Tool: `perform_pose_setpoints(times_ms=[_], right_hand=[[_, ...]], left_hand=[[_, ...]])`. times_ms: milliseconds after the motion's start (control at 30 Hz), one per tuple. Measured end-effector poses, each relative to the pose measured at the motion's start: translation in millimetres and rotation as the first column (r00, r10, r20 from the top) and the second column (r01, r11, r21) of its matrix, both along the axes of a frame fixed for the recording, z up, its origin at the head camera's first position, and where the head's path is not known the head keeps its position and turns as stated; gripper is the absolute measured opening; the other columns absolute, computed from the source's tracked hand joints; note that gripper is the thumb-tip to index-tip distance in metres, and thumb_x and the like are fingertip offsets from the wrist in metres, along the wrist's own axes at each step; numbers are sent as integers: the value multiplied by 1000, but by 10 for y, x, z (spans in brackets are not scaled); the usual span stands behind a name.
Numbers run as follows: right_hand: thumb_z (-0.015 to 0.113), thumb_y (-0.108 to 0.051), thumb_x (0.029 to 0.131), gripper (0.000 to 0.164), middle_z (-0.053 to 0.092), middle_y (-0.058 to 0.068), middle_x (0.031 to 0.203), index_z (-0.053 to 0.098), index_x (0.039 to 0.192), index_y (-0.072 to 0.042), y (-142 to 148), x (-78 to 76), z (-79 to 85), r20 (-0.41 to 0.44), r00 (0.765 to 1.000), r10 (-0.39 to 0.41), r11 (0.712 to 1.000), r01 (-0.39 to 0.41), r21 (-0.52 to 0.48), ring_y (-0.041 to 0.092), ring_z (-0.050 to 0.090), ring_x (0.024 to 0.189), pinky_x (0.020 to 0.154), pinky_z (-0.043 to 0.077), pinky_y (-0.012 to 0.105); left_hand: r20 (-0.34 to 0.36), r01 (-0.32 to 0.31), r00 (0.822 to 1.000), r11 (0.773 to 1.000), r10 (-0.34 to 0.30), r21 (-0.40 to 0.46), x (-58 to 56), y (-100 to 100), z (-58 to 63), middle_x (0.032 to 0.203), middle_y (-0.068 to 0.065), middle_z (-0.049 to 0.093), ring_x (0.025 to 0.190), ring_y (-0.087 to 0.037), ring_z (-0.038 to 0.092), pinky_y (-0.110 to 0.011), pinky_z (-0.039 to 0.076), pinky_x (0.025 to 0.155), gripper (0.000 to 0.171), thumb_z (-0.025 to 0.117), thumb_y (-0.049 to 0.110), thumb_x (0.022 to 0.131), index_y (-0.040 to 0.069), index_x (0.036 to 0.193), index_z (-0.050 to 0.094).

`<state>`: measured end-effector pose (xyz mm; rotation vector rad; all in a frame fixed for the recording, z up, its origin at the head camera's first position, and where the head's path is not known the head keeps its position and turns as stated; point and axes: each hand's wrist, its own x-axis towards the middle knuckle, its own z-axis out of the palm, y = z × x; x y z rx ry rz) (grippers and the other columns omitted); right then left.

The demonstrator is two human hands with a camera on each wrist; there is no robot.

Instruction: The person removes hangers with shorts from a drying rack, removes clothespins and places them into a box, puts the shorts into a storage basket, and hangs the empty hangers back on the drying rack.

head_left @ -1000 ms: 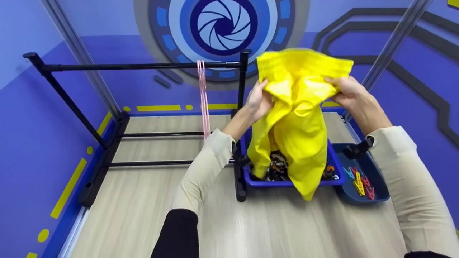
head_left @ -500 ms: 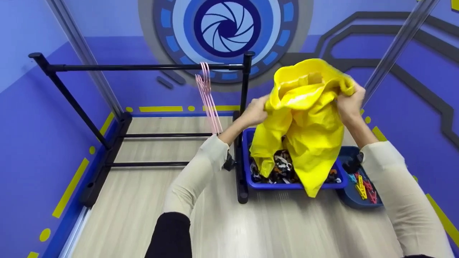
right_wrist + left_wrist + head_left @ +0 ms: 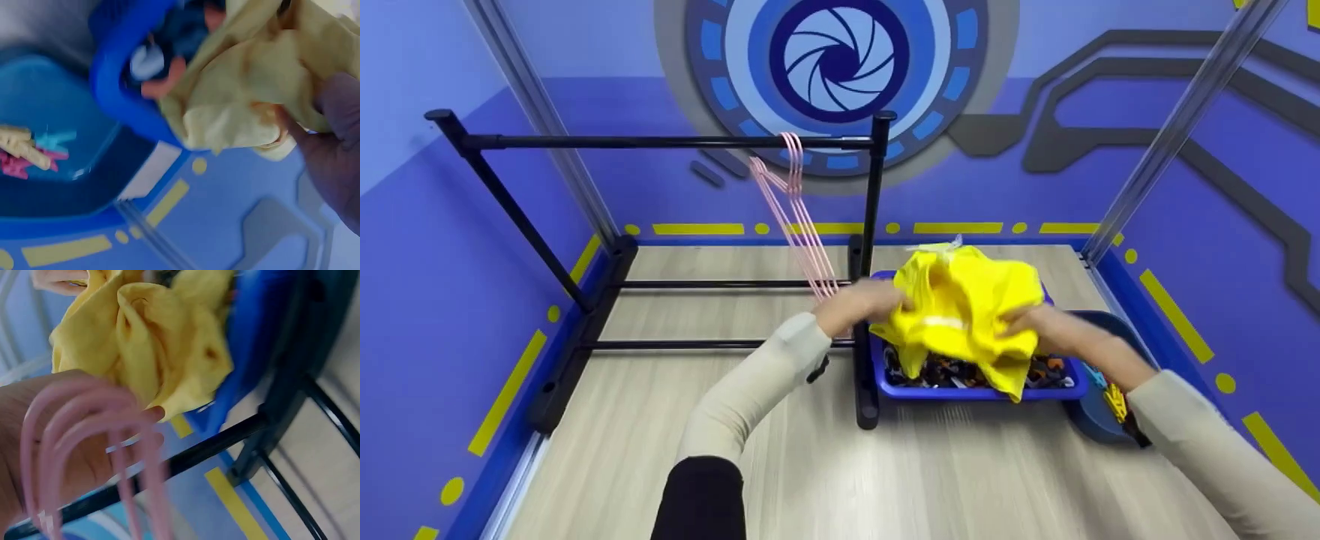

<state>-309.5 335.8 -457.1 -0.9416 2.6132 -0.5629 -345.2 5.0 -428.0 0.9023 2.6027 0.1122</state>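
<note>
Crumpled yellow trousers [image 3: 960, 300] lie bunched low over the blue basket [image 3: 975, 392], covering much of its inside. At their left edge is my left hand [image 3: 862, 304], blurred in the head view. In the left wrist view the same hand [image 3: 84, 439] has its fingers beside the yellow cloth; its thumb is hidden, so its hold is unclear. My right hand [image 3: 1054, 330], also blurred, is on the right part of the trousers. In the right wrist view, its thumb and a finger pinch a fold. Black, white and orange patterned stuff [image 3: 952, 373] shows inside the basket.
A black clothes rack [image 3: 660, 141] stands to the left of the basket. Several pink hangers [image 3: 810, 240] hang at its right end, close to my left forearm. A dark blue tub [image 3: 1091, 420] with colourful clothes pegs [image 3: 1115, 401] sits under my right forearm.
Both hands have come down with the trousers, from held up and spread above the basket to bunched low over it. The pink hangers have swung and their hooks have fanned apart.
</note>
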Motion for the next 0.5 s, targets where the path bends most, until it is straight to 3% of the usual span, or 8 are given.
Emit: perform_pose_setpoints(times_ms=[67, 133, 200, 267, 333, 400, 433, 500], right_hand=[[71, 9, 85, 39, 68, 25, 129, 74, 122, -3, -22, 55, -76, -146, 973, 178, 977, -157, 147, 42, 66, 117, 96, 55, 53], [65, 9, 85, 49, 64, 21, 138, 70, 131, -8, -67, 105, -85, -26, 986, 163, 963, -153, 220, 42, 61, 125, 104, 49, 58], [61, 3, 84, 60, 54, 21, 150, 62, 142, -13, -102, 120, -29, 119, 988, 100, 943, -132, 306, 45, 50, 136, 112, 39, 64], [63, -4, 84, 67, 40, 21, 160, 53, 150, -16, -121, 94, 91, 280, 960, -2, 930, -101, 353, 45, 41, 141, 114, 33, 68], [64, -10, 89, 67, 34, 23, 163, 47, 154, -14, -130, 16, 223, 387, 920, -55, 936, -87, 341, 47, 37, 143, 115, 31, 69], [62, -11, 94, 58, 42, 24, 158, 49, 151, -8, -131, -94, 332, 437, 894, -98, 962, -28, 271, 44, 44, 138, 113, 38, 64], [60, -10, 97, 50, 50, 26, 151, 54, 146, -4, -130, -160, 363, 419, 902, -103, 978, 15, 209, 42, 51, 131, 109, 45, 60], [59, -10, 100, 36, 64, 28, 131, 62, 133, 5, -137, -305, 361, 271, 958, -91, 995, 76, 67, 41, 62, 118, 101, 52, 56]], left_hand=[[-18, 139, 990, 983, -142, -116, 57, 13, -95, 94, -2, 55, 77, -16, 43, -30, 41, 68, 15, 59, 15, 100, 18, 112, 68], [-22, 250, 965, 942, -261, -226, 93, 33, -145, 94, -2, 54, 82, -17, 44, -31, 42, 71, 15, 60, 16, 99, 16, 112, 66], [45, 291, 956, 911, -291, -292, 98, 57, -141, 99, -2, 52, 87, -18, 44, -29, 40, 72, 23, 55, 12, 100, 14, 120, 63], [108, 286, 958, 896, -265, -340, 78, 88, -88, 103, -3, 51, 90, -18, 43, -27, 37, 73, 27, 49, 10, 100, 10, 125, 61], [122, 223, 974, 902, -191, -369, 44, 120, -13, 106, -5, 50, 92, -19, 43, -28, 35, 73, 26, 46, 6, 100, 6, 121, 60], [29, 84, 996, 936, -79, -342, 11, 161, 50, 111, -6, 57, 94, -18, 49, -28, 39, 75, 24, 48, 6, 98, 6, 117, 63], [-40, -3, 999, 953, -10, -304, -12, 188, 74, 113, -6, 61, 96, -19, 55, -29, 44, 76, 22, 49, 8, 98, 7, 114, 65], [-167, -155, 978, 974, 128, -162, -71, 243, 98, 121, -9, 67, 102, -22, 64, -35, 53, 81, 27, 51, 11, 99, 9, 120, 67]])
